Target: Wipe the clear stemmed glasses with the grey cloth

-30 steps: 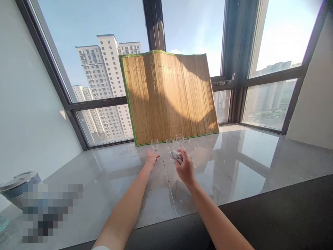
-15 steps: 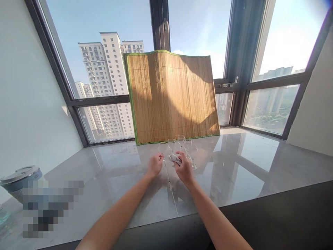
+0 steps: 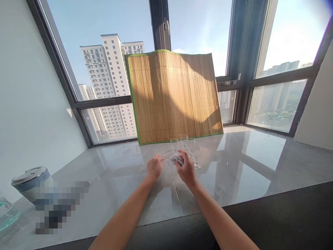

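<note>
A clear stemmed glass [image 3: 167,154] is pinched in the fingers of my left hand [image 3: 155,167]; it tilts over to the right. My right hand [image 3: 186,171] grips a crumpled white cloth [image 3: 176,158] close to the bowl of that glass; whether cloth and glass touch, I cannot tell. Just behind and to the right of my hands, several other clear stemmed glasses [image 3: 184,140] stand upright in a cluster on the grey glossy windowsill [image 3: 117,187]. My right hand partly hides their lower parts.
A bamboo mat [image 3: 174,97] with green edging leans against the window behind the glasses. To the far left are a lidded cup [image 3: 30,180], a clear bottle [image 3: 7,213] and a blurred-out item [image 3: 57,208]. The sill's front edge [image 3: 226,205] runs below my forearms.
The glass in my left hand has gone from upright to tilted rightward, toward the cloth. My right hand still holds the cloth. The whole view has shifted slightly.
</note>
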Demonstrator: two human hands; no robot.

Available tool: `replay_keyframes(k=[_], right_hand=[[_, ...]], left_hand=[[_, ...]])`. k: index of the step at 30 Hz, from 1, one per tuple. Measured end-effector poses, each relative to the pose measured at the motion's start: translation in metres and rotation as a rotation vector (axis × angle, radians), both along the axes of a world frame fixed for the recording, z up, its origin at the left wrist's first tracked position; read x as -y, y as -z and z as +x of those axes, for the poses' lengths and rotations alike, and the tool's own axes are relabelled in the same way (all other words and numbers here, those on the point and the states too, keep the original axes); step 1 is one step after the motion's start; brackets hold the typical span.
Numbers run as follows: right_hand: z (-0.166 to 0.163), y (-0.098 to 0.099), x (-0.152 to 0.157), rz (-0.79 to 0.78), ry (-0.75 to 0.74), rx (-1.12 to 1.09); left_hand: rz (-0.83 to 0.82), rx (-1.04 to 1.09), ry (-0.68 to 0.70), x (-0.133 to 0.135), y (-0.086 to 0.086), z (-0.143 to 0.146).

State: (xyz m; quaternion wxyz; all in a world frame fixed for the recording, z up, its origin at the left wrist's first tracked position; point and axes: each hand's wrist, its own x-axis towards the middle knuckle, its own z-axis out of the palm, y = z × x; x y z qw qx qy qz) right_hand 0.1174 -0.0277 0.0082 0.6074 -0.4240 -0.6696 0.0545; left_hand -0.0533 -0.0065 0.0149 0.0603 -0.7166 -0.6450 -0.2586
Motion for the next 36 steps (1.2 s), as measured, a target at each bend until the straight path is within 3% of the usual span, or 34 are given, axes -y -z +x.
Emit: replay_keyframes(k=[4, 11, 14, 17, 21, 23, 26, 30, 33, 36], right_hand=[[0.005, -0.001, -0.001, 0.012, 0.064, -0.024], [0.012, 0.002, -0.008, -0.108, 0.205, 0.066], [0.010, 0.004, -0.008, -0.137, 0.116, 0.150], [0.006, 0.007, -0.009, -0.165, -0.072, 0.163], [0.005, 0.005, -0.010, -0.213, -0.275, -0.061], [0.006, 0.002, -0.010, -0.206, -0.289, -0.203], [0.010, -0.002, -0.009, -0.138, -0.118, -0.333], [0.013, -0.002, -0.009, -0.105, 0.164, -0.284], [0.014, 0.000, -0.009, -0.138, 0.240, -0.245], [0.013, 0.003, -0.011, -0.168, 0.220, -0.232]], left_hand=[[0.007, -0.015, -0.013, 0.002, -0.003, -0.002], [0.036, 0.005, 0.011, -0.001, -0.002, -0.003], [0.030, -0.020, 0.003, -0.001, -0.001, -0.003], [0.020, -0.052, 0.007, 0.000, -0.001, -0.001], [0.001, -0.038, 0.048, 0.001, -0.003, 0.001], [-0.014, -0.012, 0.092, 0.001, -0.003, 0.003], [-0.030, 0.038, 0.168, 0.001, -0.002, 0.005], [-0.018, 0.168, 0.228, -0.002, 0.003, 0.007], [0.014, 0.326, 0.250, -0.006, 0.006, 0.008], [-0.011, 0.630, 0.264, -0.008, 0.004, 0.011]])
